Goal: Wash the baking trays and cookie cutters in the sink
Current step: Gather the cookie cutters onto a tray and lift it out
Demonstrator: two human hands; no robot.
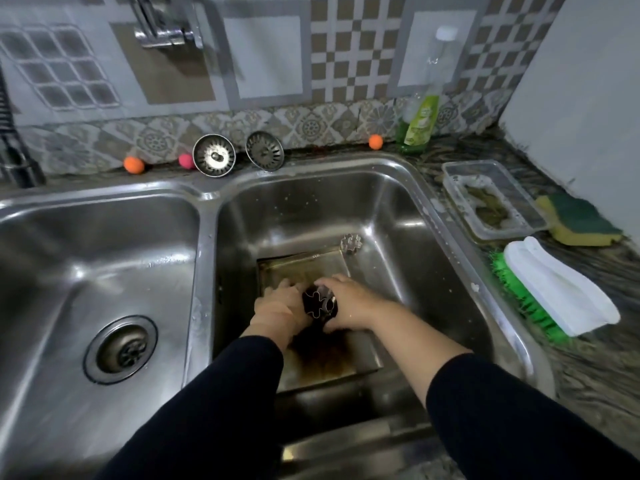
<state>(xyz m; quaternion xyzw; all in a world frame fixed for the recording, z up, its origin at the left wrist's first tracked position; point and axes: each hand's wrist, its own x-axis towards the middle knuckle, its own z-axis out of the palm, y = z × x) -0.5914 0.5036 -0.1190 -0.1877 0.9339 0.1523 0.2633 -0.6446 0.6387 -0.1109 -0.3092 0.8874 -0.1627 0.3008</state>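
Note:
A stained square baking tray [311,268] lies on the bottom of the right sink basin [398,209]. Over the tray, my right hand [349,303] grips a metal figure-shaped cookie cutter [320,303], its fingers curled round it. My left hand [280,304] is against the cutter's left side, its fingers reaching down toward the tray; whether they hold anything is hidden. A small flower-shaped cutter [351,243] stands at the tray's far right corner.
The left basin [86,258] holds only its drain. Two sink strainers [214,155] lean at the back rim. Dish soap bottle [420,109], a plastic container [491,199], a yellow-green sponge [578,220] and a green-bristled scrub brush [554,296] sit on the right counter. The tap [162,26] is above left.

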